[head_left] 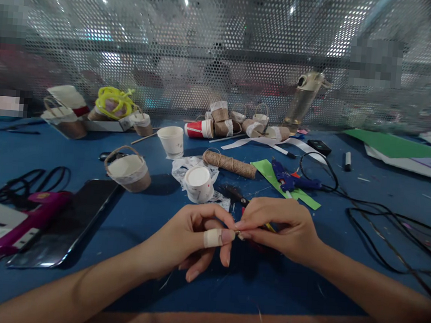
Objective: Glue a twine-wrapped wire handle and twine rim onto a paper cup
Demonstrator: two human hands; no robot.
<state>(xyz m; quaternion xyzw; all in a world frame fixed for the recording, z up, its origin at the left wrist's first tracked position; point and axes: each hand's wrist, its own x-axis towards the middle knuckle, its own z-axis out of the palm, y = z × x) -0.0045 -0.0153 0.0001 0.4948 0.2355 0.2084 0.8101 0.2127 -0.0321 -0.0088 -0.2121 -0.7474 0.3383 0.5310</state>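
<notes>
My left hand, with pale tape round its thumb, is closed in a pinch just above the table. My right hand pinches from the other side, and the fingertips of both almost meet. Between them is a tiny tan bit, too small to name. Behind my hands lies a tool with dark blades, its red and yellow parts mostly hidden. Beyond my left hand an upturned white paper cup stands on crumpled white lace. A spool of brown twine lies behind it.
A twine-handled cup basket, a phone and a magenta glue gun are left. A blue glue gun rests on a green strip, with black cables at right. Small baskets and a bottle stand by the mesh screen.
</notes>
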